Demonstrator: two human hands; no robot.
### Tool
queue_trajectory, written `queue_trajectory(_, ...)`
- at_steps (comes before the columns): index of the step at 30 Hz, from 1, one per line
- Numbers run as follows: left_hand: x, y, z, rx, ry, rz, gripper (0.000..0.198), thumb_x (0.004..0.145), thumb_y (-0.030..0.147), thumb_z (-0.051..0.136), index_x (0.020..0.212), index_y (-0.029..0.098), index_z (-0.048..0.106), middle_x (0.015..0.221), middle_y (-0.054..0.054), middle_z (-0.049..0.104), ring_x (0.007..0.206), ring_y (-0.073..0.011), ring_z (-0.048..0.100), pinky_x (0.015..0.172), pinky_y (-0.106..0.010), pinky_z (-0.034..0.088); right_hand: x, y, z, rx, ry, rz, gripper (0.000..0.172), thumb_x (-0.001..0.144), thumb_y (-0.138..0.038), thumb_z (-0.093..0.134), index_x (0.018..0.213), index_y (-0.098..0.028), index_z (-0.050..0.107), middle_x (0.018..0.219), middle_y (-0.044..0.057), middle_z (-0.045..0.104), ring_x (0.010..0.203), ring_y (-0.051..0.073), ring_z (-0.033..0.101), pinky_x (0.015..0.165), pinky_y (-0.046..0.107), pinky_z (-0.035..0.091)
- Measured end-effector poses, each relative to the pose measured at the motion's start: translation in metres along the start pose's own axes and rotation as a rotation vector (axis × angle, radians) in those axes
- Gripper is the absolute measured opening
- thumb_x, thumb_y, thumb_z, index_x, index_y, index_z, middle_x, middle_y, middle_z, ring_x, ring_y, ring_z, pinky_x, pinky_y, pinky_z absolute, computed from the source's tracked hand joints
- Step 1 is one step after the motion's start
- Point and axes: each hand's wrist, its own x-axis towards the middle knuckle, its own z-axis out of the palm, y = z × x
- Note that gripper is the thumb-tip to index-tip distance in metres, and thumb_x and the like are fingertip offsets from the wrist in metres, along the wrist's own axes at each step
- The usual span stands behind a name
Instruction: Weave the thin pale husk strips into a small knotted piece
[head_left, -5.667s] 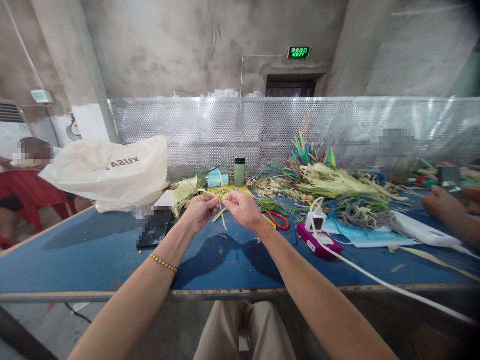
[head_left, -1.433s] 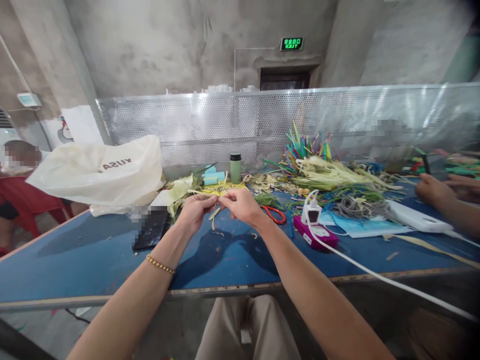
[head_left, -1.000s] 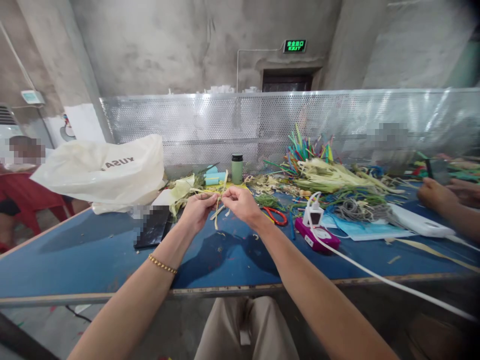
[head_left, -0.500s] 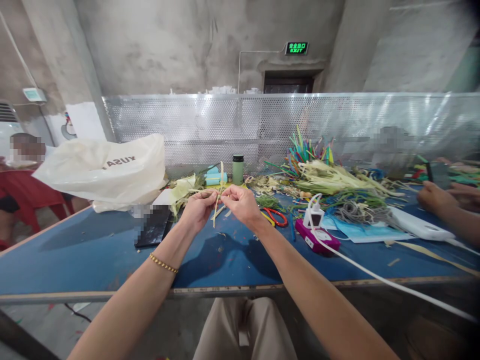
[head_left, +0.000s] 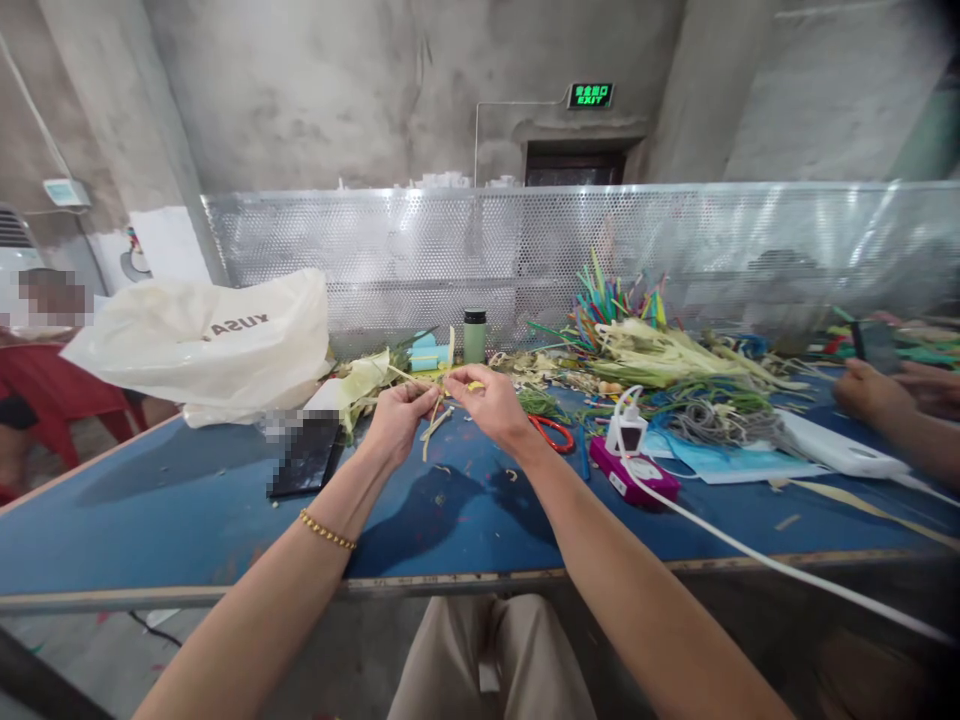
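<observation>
Above the blue table, my left hand point(head_left: 397, 422) is closed in a pinch on narrow pale-yellow strips point(head_left: 427, 438) that look like dried husk. One end hangs below the fingertips and another stands up behind them. My right hand point(head_left: 493, 408) is beside it, thumb and forefinger pressed together at the same strips; the exact grip point is too small to make out. A gold bead bracelet circles my left wrist. Behind my left hand lies a heap of pale husks point(head_left: 366, 385).
A white plastic bag point(head_left: 202, 340) and a dark phone-like slab point(head_left: 304, 460) lie left. A green bottle point(head_left: 474, 338) stands behind. To the right are red-handled scissors point(head_left: 555, 435), a purple power block point(head_left: 634, 475) with a white cable, and tangled cords point(head_left: 720, 415). A co-worker's hands point(head_left: 877, 390) hold a phone.
The upright strip between my hands has tilted right and its upper end now sits lower. My right hand has turned slightly, and the fingertips are a little further apart.
</observation>
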Motion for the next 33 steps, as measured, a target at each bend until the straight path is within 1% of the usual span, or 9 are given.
queue_trajectory(5,-0.001,0.001,0.001,0.048,-0.004,0.014,0.019,0.062,0.026,0.077,0.067,0.010,0.067,0.056,-0.003,0.061,0.053,-0.0091,0.050,0.053,-0.023,0.036,-0.001,-0.007,-0.002,0.078,0.016,0.058,0.021,0.078,-0.035,0.058,0.074,-0.015,0.063,0.069,0.002,0.062,0.062,0.012,0.053,0.059,0.023,0.043)
queue_trajectory(11,-0.003,0.002,0.002,0.049,-0.030,0.011,0.019,0.063,0.025,0.077,0.068,0.009,0.068,0.057,-0.003,0.061,0.054,-0.0092,0.050,0.054,-0.023,0.037,-0.003,-0.011,0.000,0.098,-0.059,0.067,0.020,0.077,-0.035,0.061,0.072,-0.016,0.059,0.069,0.001,0.059,0.058,0.010,0.049,0.056,0.022,0.041)
queue_trajectory(16,-0.003,0.003,0.002,0.037,-0.081,0.009,0.021,0.063,0.026,0.078,0.065,0.009,0.067,0.060,-0.004,0.061,0.056,-0.0092,0.051,0.055,-0.023,0.039,-0.004,-0.013,0.002,0.036,0.018,0.071,0.020,0.078,-0.033,0.057,0.068,-0.018,0.051,0.063,-0.002,0.052,0.056,0.010,0.045,0.054,0.021,0.036)
queue_trajectory(19,-0.004,0.005,0.003,0.009,-0.076,-0.041,0.023,0.063,0.028,0.079,0.067,0.009,0.067,0.056,-0.002,0.059,0.052,-0.0081,0.049,0.052,-0.022,0.038,-0.005,-0.015,0.003,0.023,0.043,0.083,0.020,0.078,-0.033,0.057,0.068,-0.018,0.050,0.061,-0.002,0.049,0.055,0.009,0.042,0.052,0.021,0.034)
queue_trajectory(24,-0.006,0.007,0.004,-0.029,-0.070,-0.089,0.028,0.059,0.031,0.082,0.072,0.010,0.068,0.053,0.000,0.058,0.047,-0.0075,0.048,0.049,-0.021,0.037,-0.005,-0.013,0.004,0.057,0.066,0.069,0.019,0.078,-0.033,0.057,0.068,-0.018,0.050,0.064,-0.002,0.050,0.057,0.010,0.045,0.055,0.021,0.037)
queue_trajectory(27,-0.006,0.007,0.002,0.003,-0.067,-0.090,0.030,0.058,0.032,0.082,0.071,0.010,0.068,0.053,0.000,0.059,0.047,-0.0077,0.049,0.049,-0.021,0.038,-0.002,-0.006,0.002,0.050,0.012,0.080,0.019,0.078,-0.033,0.057,0.068,-0.017,0.053,0.067,0.000,0.055,0.062,0.011,0.050,0.060,0.022,0.040)
queue_trajectory(29,-0.006,0.006,0.001,0.085,-0.083,-0.097,0.030,0.059,0.033,0.082,0.071,0.009,0.067,0.056,-0.003,0.063,0.048,-0.0094,0.053,0.050,-0.022,0.039,0.000,-0.002,-0.003,-0.031,-0.017,0.083,0.020,0.079,-0.032,0.056,0.068,-0.016,0.055,0.068,0.001,0.057,0.064,0.012,0.051,0.063,0.024,0.040)
queue_trajectory(30,-0.007,0.006,0.000,0.141,-0.097,-0.101,0.030,0.060,0.033,0.081,0.070,0.010,0.067,0.059,-0.005,0.066,0.049,-0.0106,0.055,0.049,-0.022,0.039,0.001,0.000,-0.006,-0.107,0.007,0.082,0.021,0.080,-0.032,0.055,0.067,-0.016,0.056,0.067,0.001,0.057,0.063,0.012,0.051,0.064,0.024,0.040)
queue_trajectory(33,-0.009,0.005,0.001,0.300,-0.151,-0.097,0.026,0.064,0.033,0.078,0.067,0.011,0.064,0.061,-0.009,0.068,0.045,-0.0123,0.056,0.045,-0.022,0.035,0.001,-0.001,-0.013,-0.335,0.237,-0.032,0.020,0.084,-0.033,0.054,0.076,-0.016,0.061,0.080,0.005,0.060,0.071,0.014,0.051,0.070,0.026,0.039)
